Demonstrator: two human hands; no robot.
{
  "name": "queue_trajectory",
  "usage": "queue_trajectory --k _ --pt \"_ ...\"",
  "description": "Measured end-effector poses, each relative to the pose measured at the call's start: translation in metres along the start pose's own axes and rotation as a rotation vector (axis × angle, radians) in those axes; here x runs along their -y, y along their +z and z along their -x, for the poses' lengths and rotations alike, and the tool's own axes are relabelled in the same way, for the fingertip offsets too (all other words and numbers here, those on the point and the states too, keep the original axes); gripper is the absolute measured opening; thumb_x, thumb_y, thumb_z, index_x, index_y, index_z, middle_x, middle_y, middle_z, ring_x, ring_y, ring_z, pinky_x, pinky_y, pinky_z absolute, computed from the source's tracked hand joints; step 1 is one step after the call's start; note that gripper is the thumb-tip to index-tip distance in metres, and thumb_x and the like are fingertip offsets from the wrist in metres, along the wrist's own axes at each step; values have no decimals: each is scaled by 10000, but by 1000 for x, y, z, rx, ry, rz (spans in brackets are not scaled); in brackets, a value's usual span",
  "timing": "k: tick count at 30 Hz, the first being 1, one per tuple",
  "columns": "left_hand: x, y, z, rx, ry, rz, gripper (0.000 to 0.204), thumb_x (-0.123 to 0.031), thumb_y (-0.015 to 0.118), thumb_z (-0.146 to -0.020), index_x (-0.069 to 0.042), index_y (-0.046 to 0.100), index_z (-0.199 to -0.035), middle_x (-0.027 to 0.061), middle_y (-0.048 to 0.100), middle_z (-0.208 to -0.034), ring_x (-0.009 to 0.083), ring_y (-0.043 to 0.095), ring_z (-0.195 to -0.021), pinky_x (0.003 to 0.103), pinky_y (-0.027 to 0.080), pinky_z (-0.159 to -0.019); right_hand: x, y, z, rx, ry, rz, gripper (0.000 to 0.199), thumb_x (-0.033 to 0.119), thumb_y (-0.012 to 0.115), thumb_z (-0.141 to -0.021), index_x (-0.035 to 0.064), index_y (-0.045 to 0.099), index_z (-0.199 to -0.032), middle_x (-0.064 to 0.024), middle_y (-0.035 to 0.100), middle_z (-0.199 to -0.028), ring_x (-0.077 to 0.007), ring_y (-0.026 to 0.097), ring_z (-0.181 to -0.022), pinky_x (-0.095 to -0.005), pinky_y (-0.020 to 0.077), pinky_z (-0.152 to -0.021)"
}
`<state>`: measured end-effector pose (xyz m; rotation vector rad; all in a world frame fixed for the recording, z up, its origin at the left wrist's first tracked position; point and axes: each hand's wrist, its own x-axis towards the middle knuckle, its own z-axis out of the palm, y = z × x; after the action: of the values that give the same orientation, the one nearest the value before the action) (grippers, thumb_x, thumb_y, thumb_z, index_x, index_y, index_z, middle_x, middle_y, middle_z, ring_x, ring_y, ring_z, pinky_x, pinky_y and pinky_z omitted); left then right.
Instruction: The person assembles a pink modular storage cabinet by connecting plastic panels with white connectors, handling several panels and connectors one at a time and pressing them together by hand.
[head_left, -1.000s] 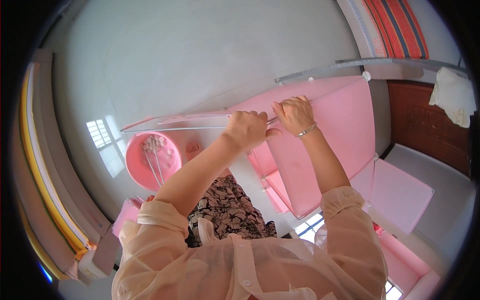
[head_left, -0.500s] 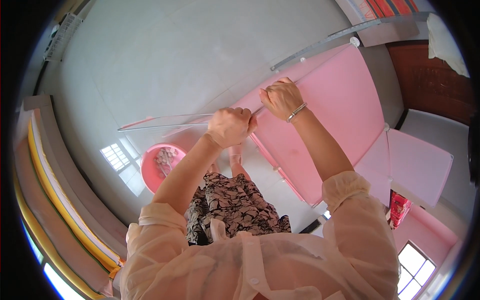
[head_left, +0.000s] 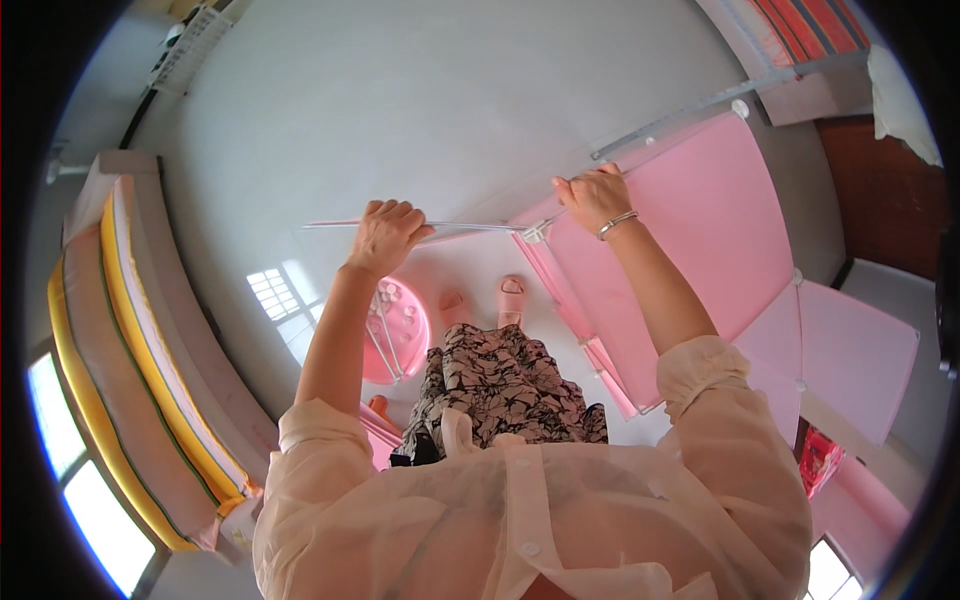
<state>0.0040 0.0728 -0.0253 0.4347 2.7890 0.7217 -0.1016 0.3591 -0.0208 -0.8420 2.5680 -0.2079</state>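
Note:
My left hand is closed round the upper edge of a thin wire-framed panel, seen almost edge-on. A white plastic connector sits where this panel meets a corner of the large pink panel unit. To the right of the connector, my right hand, with a bracelet at the wrist, is closed over the unit's far edge. What lies under its fingers is partly hidden. Smaller pink panels join the unit at the right.
Left of my feet stands a pink basin holding several small white pieces and thin rods. A sofa with yellow-edged cushions runs along the left. Brown wooden furniture stands at the far right.
My left hand has moved left along the panel, farther from my right hand, uncovering the white connector. The panel now appears closer to edge-on. The whole view has shifted slightly.

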Motion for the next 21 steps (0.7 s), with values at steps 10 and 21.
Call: queue_trajectory --k 10,21 --pt "-14 7 -23 209 -37 -1 266 -314 485 -767 -79 493 -642 38 524 -648 207 507 -656 331 380 -627 -16 5 26 55 107 -45 496 323 295 -842 67 568 -517 -109 553 -548 -217 537 -582 -325 316 -714" --pt "-81 -13 57 332 -23 69 374 -392 388 -802 -61 517 -683 105 561 -666 273 552 -624 385 430 -551 21 -13 124 -67 114 13 405 295 381 -809 65 563 -529 -99 549 -554 -217 525 -608 -333 324 -705"
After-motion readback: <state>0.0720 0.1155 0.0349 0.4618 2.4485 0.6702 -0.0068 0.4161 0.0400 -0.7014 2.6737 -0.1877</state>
